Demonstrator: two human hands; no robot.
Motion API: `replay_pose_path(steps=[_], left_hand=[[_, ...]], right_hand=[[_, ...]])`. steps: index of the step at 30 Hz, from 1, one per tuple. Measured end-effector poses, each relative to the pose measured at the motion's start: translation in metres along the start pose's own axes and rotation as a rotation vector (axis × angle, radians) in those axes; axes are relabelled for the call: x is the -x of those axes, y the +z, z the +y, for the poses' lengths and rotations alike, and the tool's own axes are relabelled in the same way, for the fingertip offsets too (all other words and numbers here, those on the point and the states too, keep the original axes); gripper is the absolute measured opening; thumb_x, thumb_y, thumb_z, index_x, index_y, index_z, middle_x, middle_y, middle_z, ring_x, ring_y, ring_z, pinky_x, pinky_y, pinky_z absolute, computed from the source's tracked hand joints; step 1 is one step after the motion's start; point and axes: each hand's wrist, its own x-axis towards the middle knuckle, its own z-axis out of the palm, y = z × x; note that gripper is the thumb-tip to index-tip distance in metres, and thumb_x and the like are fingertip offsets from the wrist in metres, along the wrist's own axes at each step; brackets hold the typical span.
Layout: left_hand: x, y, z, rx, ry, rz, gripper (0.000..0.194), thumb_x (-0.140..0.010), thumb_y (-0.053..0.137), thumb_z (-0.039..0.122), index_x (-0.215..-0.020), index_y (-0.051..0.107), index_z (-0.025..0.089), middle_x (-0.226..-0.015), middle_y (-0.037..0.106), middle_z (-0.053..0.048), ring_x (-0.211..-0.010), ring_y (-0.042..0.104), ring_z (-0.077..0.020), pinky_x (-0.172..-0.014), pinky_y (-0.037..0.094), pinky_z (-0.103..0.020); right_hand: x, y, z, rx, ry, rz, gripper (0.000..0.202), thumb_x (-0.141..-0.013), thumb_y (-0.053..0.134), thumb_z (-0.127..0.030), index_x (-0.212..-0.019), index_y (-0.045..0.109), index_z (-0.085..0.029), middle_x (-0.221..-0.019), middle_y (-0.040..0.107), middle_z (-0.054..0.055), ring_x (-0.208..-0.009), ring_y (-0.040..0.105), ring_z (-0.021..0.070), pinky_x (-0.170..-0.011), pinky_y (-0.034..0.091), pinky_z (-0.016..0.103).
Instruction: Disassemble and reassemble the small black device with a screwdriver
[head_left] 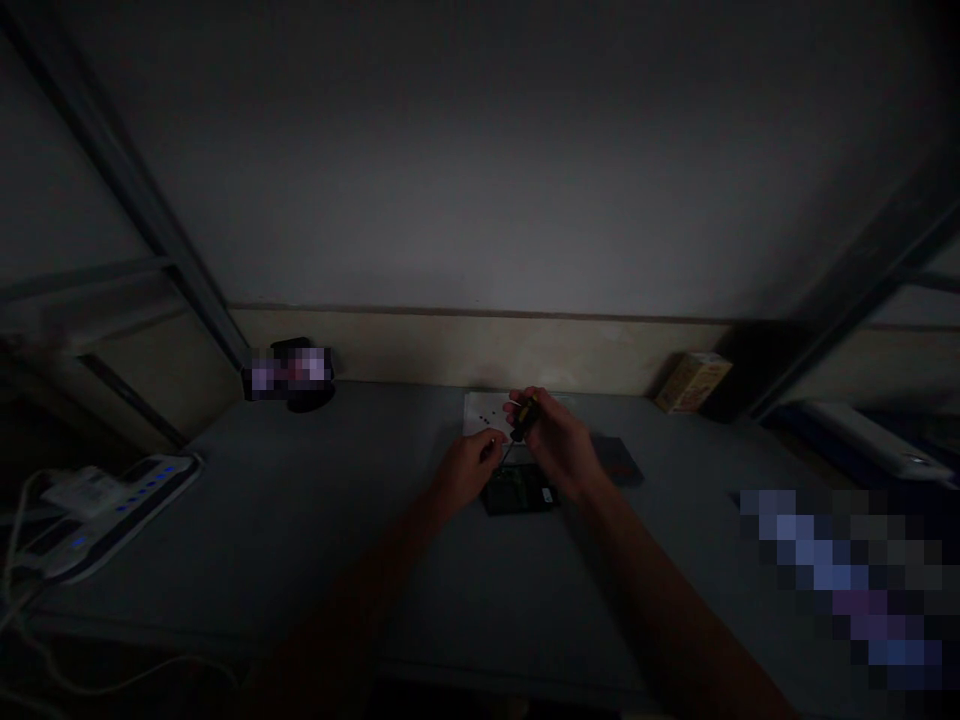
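Observation:
My right hand [553, 435] is wrapped round a dark screwdriver [526, 418] with yellow marks, its thin shaft slanting down to the left. The tip is over the upper left part of a black flat device [517, 493] that lies on the grey table. At the device's left edge is my left hand [471, 465], fingers pinched together near the shaft; what they hold, if anything, is too small to tell. Behind my hands a white sheet [474, 408] carries several small dark bits. A dark flat panel [622, 462] rests to the right of my right wrist.
A phone on a stand [289, 375] is at the back left. On the left edge lies a white power strip [142, 500] with cables. A yellowish box [694, 383] stands at the back right, and a blurred-out object [832, 570] lies at the right.

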Motion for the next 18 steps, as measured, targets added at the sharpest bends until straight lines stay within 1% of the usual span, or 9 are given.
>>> replay_pose_path(steps=[3, 7, 10, 13, 15, 18], left_hand=[[0.0003, -0.0009, 0.001, 0.004, -0.003, -0.001, 0.025, -0.101, 0.05, 0.028, -0.102, 0.073, 0.016, -0.079, 0.068, -0.001, -0.068, 0.059, -0.0135, -0.065, 0.04, -0.022], [0.0005, -0.0009, 0.0006, 0.008, 0.002, 0.006, 0.024, -0.1, 0.051, 0.028, -0.104, 0.073, 0.017, -0.08, 0.068, 0.0, -0.069, 0.059, -0.0136, -0.065, 0.04, -0.023], [0.0004, -0.0008, 0.0006, -0.005, -0.003, 0.002, 0.023, -0.099, 0.052, 0.026, -0.105, 0.073, 0.017, -0.082, 0.07, -0.001, -0.07, 0.06, -0.014, -0.066, 0.041, -0.023], [0.0003, -0.0006, 0.0007, -0.011, -0.005, 0.006, 0.023, -0.099, 0.052, 0.025, -0.105, 0.073, 0.017, -0.085, 0.072, -0.002, -0.071, 0.061, -0.0142, -0.067, 0.042, -0.023], [0.0001, -0.0003, 0.0003, -0.007, -0.006, 0.009, 0.023, -0.099, 0.052, 0.024, -0.105, 0.073, 0.017, -0.085, 0.072, -0.002, -0.072, 0.062, -0.0145, -0.067, 0.042, -0.023], [-0.0001, -0.0001, -0.0003, -0.003, -0.001, 0.013, 0.023, -0.099, 0.052, 0.024, -0.105, 0.073, 0.017, -0.084, 0.072, -0.002, -0.071, 0.062, -0.0144, -0.066, 0.042, -0.023]], right_hand=[[0.0019, 0.0018, -0.0008, 0.023, 0.004, -0.012, 0.028, -0.074, 0.09, -0.041, -0.087, 0.073, -0.024, -0.093, 0.074, 0.001, -0.08, 0.067, 0.0182, -0.075, 0.053, 0.033], [0.0033, 0.003, -0.0029, 0.022, -0.01, -0.055, 0.025, -0.079, 0.087, -0.038, -0.082, 0.067, -0.024, -0.084, 0.066, -0.003, -0.074, 0.062, 0.0144, -0.067, 0.049, 0.029], [0.0024, 0.0019, -0.0033, 0.013, -0.02, -0.048, 0.028, -0.078, 0.088, -0.036, -0.085, 0.063, -0.025, -0.082, 0.062, -0.004, -0.07, 0.059, 0.0128, -0.063, 0.047, 0.027], [0.0013, -0.001, -0.0027, 0.022, -0.027, -0.028, 0.033, -0.076, 0.09, -0.035, -0.089, 0.061, -0.026, -0.083, 0.062, -0.004, -0.069, 0.058, 0.0125, -0.062, 0.045, 0.026], [0.0008, -0.0028, -0.0019, 0.041, -0.033, -0.039, 0.033, -0.078, 0.089, -0.035, -0.088, 0.058, -0.026, -0.082, 0.061, -0.004, -0.068, 0.057, 0.0124, -0.061, 0.044, 0.026], [0.0003, -0.0032, 0.0, 0.053, -0.048, -0.075, 0.032, -0.082, 0.086, -0.036, -0.085, 0.056, -0.025, -0.074, 0.053, -0.006, -0.063, 0.05, 0.011, -0.06, 0.042, 0.024]])
